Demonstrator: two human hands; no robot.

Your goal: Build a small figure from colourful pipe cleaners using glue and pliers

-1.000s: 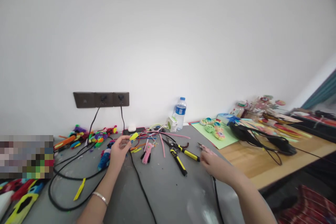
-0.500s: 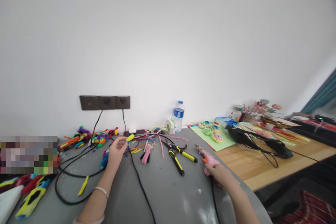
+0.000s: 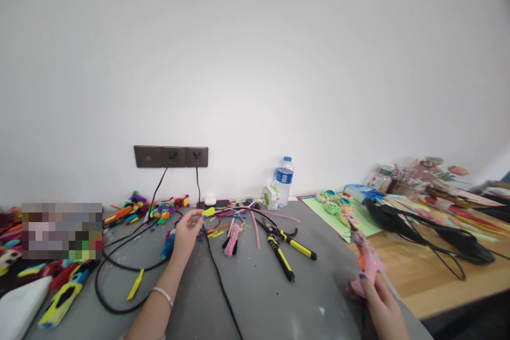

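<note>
With thumb and fingers pinched, my left hand point(image 3: 190, 224) holds up a small fuzzy yellow piece point(image 3: 208, 212), perhaps pipe cleaner, over the grey table. A pink hot glue gun point(image 3: 370, 265) is in my right hand point(image 3: 384, 303) near the table's right edge, its nozzle pointing up and away. Between the hands lie pliers with black and yellow handles point(image 3: 282, 260), jaws toward the wall. Just right of my left hand rests a pink fuzzy figure point(image 3: 231, 241) with dark parts. Pink pipe cleaners point(image 3: 255, 228) are scattered behind it. A blue fuzzy piece point(image 3: 168, 246) is partly covered by my left wrist.
Black cables run from wall sockets point(image 3: 196, 156) and loop across the grey table point(image 3: 255, 303). A water bottle point(image 3: 284, 183) and small box point(image 3: 271, 197) stand by the wall. Colourful fuzzy figures point(image 3: 64, 295) lie left. Right, a wooden table point(image 3: 422, 287) holds a black strap bag point(image 3: 430, 228) and green paper point(image 3: 324, 215).
My right hand has carried the glue gun rightward, and its nozzle now tips further upward. The left hand keeps its pinch on the yellow piece. The whole view has shifted slightly.
</note>
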